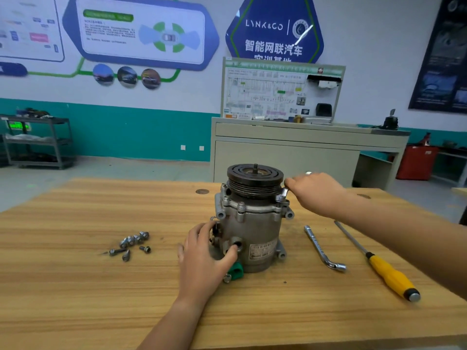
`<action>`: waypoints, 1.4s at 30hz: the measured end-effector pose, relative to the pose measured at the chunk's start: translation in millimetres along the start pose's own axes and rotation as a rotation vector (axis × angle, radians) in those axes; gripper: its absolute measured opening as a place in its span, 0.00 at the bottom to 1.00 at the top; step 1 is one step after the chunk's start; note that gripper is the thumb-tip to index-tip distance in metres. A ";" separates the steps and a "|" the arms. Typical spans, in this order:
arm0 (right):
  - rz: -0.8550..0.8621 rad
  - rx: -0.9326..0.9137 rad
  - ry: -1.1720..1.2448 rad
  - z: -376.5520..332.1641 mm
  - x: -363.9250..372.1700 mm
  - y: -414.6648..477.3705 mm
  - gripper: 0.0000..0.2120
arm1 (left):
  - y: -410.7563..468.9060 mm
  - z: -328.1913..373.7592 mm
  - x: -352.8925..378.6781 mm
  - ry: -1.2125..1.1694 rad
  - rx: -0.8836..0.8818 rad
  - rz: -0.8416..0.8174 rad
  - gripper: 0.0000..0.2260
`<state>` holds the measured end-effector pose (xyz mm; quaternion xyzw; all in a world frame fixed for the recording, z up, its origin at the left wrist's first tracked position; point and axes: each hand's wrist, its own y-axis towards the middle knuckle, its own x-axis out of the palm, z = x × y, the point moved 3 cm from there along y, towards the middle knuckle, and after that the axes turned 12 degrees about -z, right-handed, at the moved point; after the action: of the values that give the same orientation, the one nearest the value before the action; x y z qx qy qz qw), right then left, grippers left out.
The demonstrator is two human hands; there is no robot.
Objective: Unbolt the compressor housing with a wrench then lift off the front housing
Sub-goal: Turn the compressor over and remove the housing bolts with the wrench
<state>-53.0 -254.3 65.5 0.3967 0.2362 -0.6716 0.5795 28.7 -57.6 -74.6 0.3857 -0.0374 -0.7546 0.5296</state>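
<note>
Unbolting step: compressor point(252, 228) upright mid-tabletop point(75, 286), left hand point(206, 256) clasping its lower body, right hand point(316, 193) closed round wrench point(285, 192) at the right flange bolt point(279, 198); next move probably needs a steady turn against that brace.

A pale wood-grain desk point(101, 299) fills the foreground of a workshop with a grey floor point(126, 170). Beyond the desk's far edge stands a grey-beige metal cabinet point(285, 157) topped by an upright white wiring-diagram board point(280, 92). The white wall with a teal lower band point(126, 132) carries blue-and-green information panels point(141, 34), a blue hexagonal sign point(274, 29) and a dark poster point(444, 59). A grey metal shelf trolley point(38, 142) stands past the far left corner, a red box point(417, 162) past the far right.
</note>
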 end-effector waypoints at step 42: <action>0.211 0.150 0.209 -10.0 18.4 1.0 0.09 | 0.8 -5.4 1.3 -0.170 0.049 -0.038 0.28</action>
<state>-49.7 -257.6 45.1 0.5291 0.2014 -0.5779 0.5878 32.5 -57.2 -78.7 0.3337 -0.0935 -0.7934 0.5005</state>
